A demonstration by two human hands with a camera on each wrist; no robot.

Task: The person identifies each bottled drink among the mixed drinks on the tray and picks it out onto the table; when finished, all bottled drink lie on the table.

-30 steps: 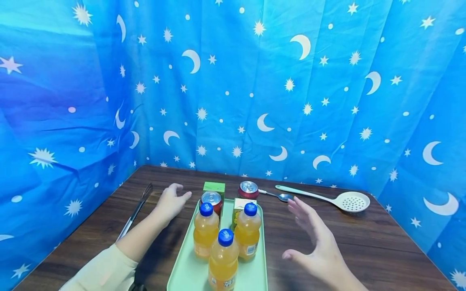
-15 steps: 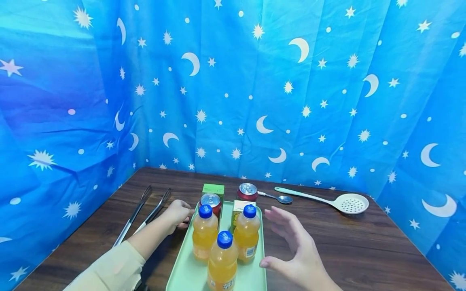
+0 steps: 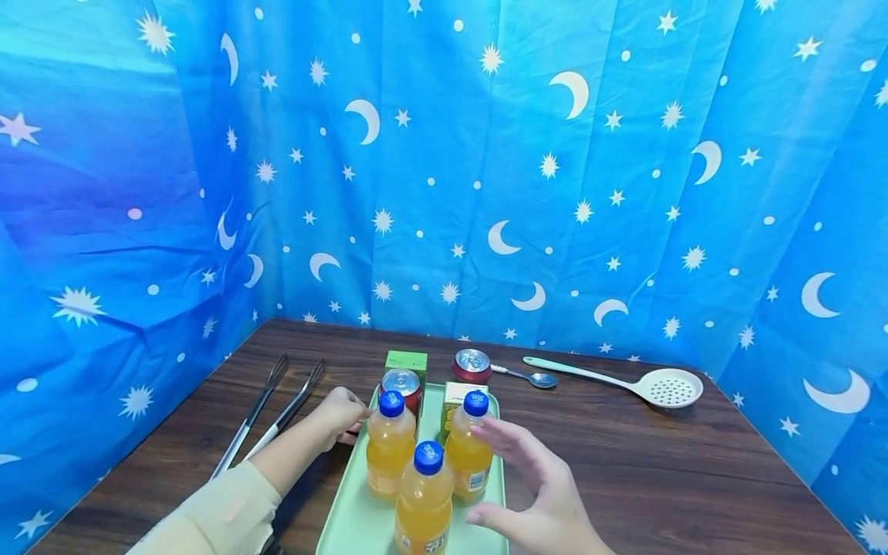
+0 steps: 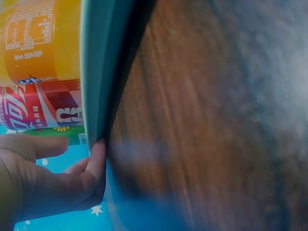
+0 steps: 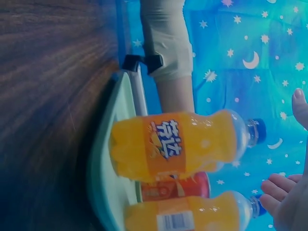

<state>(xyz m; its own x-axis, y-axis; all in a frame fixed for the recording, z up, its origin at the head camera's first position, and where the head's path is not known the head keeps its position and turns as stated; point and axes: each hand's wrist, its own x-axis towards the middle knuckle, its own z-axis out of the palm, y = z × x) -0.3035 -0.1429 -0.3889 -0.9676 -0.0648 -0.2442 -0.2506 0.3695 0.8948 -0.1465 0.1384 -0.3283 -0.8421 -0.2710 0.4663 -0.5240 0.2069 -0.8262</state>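
Note:
A pale green tray (image 3: 340, 528) holds several drinks, among them three orange-juice bottles with blue caps: a front bottle (image 3: 425, 505), a left bottle (image 3: 388, 459) and a right bottle (image 3: 468, 462). My left hand (image 3: 334, 420) is at the tray's far left side. In the left wrist view its fingertips (image 4: 98, 150) touch the tray's outer edge from below, with the thumb on the upper side. My right hand (image 3: 537, 486), thumb and fingers spread, reaches beside the right bottle and overlaps it in the head view. Its fingertips (image 5: 272, 195) appear close to a blue cap in the right wrist view.
Behind the bottles stand a red can (image 3: 411, 391), a white-and-yellow carton (image 3: 454, 397), a green carton (image 3: 407, 361) and a dark red can (image 3: 472, 370). Tongs (image 3: 287, 408) lie left. A spoon (image 3: 543, 380) and a slotted ladle (image 3: 668, 388) lie right. Star-patterned cloth surrounds the table (image 3: 659, 478).
My left hand has come away from beside the tongs to the tray's left edge. My right hand has moved left, from apart from the tray to the right bottle.

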